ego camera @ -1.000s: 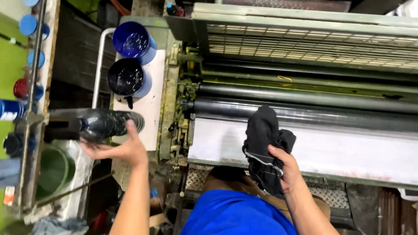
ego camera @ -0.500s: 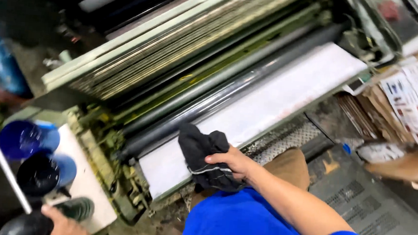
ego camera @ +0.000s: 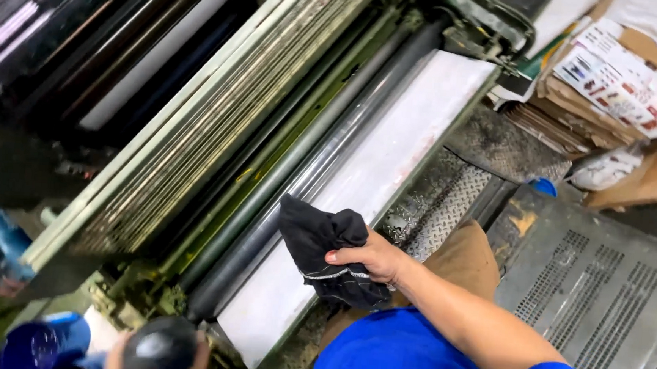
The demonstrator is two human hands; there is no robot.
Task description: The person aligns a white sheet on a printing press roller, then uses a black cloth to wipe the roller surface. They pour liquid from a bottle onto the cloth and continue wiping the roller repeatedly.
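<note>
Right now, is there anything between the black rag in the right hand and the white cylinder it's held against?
Nothing visible. The right hand grips the black rag and presses it straight onto the white cylinder, with no guard or other part showing between them. The grey roller runs alongside, just above the rag, not in its way.

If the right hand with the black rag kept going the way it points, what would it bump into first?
The right hand points up-left, with the black rag leading. It would probably meet the white cylinder first, then the grey roller beyond, though depth is hard to judge.
</note>
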